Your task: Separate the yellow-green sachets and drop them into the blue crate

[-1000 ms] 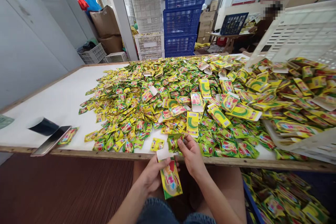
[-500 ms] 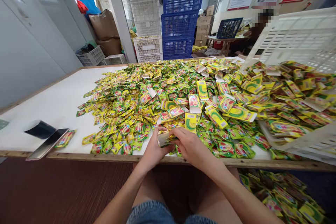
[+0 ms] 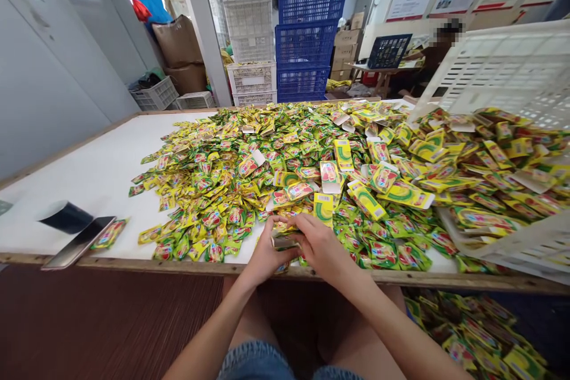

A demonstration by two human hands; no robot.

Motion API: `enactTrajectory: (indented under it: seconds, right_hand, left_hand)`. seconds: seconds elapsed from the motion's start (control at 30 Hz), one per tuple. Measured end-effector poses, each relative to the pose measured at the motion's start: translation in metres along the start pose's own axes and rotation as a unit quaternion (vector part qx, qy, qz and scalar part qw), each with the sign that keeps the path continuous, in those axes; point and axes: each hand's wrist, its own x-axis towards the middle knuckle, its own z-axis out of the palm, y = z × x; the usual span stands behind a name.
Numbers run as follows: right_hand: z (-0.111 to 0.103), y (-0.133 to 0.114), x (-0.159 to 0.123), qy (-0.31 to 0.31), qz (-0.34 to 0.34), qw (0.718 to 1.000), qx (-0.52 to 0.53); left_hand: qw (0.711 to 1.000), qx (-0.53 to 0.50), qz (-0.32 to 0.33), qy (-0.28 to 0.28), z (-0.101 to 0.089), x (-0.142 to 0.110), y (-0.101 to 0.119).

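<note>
Near the table's front edge, a small carton (image 3: pixel 284 241) is held between my two hands, its pale side facing me. My left hand (image 3: pixel 263 256) closes on its left end with thumb below and fingers above. My right hand (image 3: pixel 319 247) pinches it from the right; much of the carton is hidden by the fingers. Just beyond lies a yellow carton (image 3: pixel 323 206) with a barcode, and behind it a white-ended carton (image 3: pixel 330 176) with red print. Small green and yellow sachets (image 3: pixel 236 214) are heaped around them.
A white crate (image 3: pixel 503 252) tipped on its side at the right spills yellow cartons (image 3: pixel 485 217). A phone (image 3: pixel 80 244) leans by a dark curved object (image 3: pixel 66 217) at the left. White crates (image 3: pixel 247 24) and blue crates (image 3: pixel 307 29) are stacked behind; a person (image 3: pixel 440 53) sits at the far right.
The carton between my hands has tilted, so its pale side looks narrower and lower. My fingers have shifted slightly around it. The heap looks the same.
</note>
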Motion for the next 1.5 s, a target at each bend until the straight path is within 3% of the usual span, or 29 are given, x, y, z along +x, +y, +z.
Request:
enactTrajectory:
  seconds: [0.2, 0.33, 0.53, 0.73, 1.0, 1.23, 1.5]
  right_hand:
    - [0.004, -0.016, 0.010, -0.067, -0.023, 0.995, -0.070]
    - [0.014, -0.010, 0.009, -0.025, -0.014, 0.999, -0.042]
    - [0.029, 0.005, 0.004, 0.054, -0.079, 0.994, 0.045]
    - [0.029, 0.008, 0.011, 0.110, -0.103, 0.986, -0.071]
    - [0.030, 0.006, 0.009, 0.087, -0.098, 0.988, -0.075]
    - [0.015, -0.003, 0.006, 0.050, -0.065, 0.995, -0.059]
    - [0.021, -0.003, 0.009, 0.107, -0.039, 0.989, 0.092]
  left_hand:
    - [0.996, 0.068, 0.060, 0.026, -0.002, 0.002, -0.002]
    - [0.993, 0.075, 0.082, 0.045, -0.005, 0.003, -0.006]
    - [0.990, 0.087, 0.108, 0.019, -0.007, 0.004, -0.005]
    - [0.992, 0.072, 0.105, 0.007, -0.009, 0.008, -0.009]
    - [0.989, 0.087, 0.117, 0.011, -0.016, 0.008, -0.018]
    - [0.997, 0.050, 0.053, -0.009, -0.015, 0.004, -0.022]
    - [1.000, -0.002, 0.011, 0.016, -0.008, 0.002, -0.028]
